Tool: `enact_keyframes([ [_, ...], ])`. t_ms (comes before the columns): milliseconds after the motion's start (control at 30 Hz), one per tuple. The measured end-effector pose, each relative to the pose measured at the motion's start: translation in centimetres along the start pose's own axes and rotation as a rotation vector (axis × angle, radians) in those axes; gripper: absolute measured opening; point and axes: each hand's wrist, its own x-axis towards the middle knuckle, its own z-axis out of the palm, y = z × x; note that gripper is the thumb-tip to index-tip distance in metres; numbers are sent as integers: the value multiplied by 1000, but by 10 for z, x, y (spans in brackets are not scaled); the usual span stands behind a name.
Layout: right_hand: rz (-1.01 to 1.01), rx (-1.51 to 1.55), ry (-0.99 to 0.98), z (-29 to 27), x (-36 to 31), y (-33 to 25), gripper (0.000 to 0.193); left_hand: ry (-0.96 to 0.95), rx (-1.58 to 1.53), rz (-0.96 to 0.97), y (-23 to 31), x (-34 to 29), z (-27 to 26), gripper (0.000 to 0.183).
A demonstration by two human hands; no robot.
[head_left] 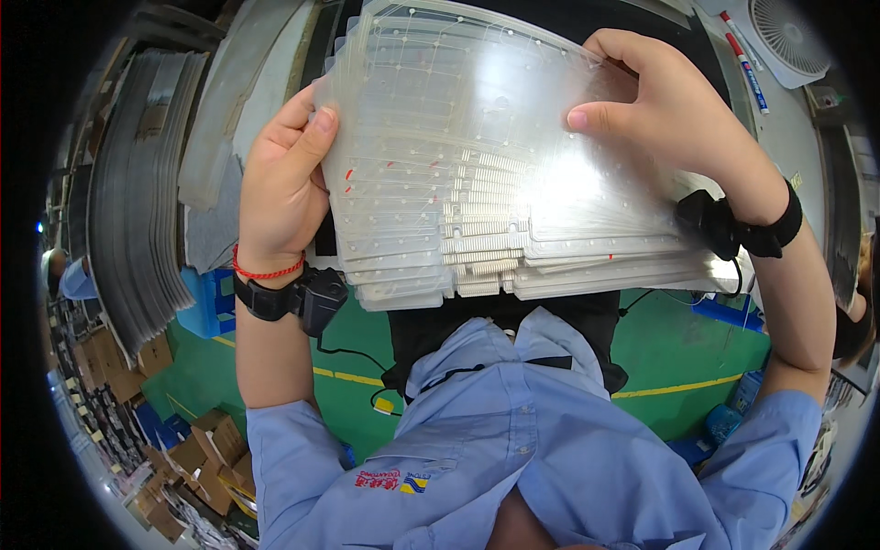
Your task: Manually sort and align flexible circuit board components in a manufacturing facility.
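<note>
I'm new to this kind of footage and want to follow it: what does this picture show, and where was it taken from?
No machine here: these are a person's bare hands, seen by a camera on their head looking down; its wide lens bends straight edges. The left hand and right hand hold a fanned stack of translucent sheets by its edges. Small black devices are strapped to both wrists. On the pale surface at right are a white fan and a marker.

The whitish, translucent sheets (412,119) are dotted and red-flecked.
</note>
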Motion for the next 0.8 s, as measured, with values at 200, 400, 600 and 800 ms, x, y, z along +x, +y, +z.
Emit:
enact_keyframes([
  [200, 8, -27, -1, -4, 0, -2, 33, 32, 6, -14, 4, -2, 7, 39],
  [400, 74, 24, -19, -6, -1, -2, 32, 64, 31, 12, 1, -1, 9, 40],
  [600, 28, 48, 9, -4, -3, -3, 33, 18, -10, -12, 2, -6, 3, 41],
  [800, 110, -4, -101, -11, 1, -9, 34, -13, 5, -10, 4, -9, -1, 43],
])
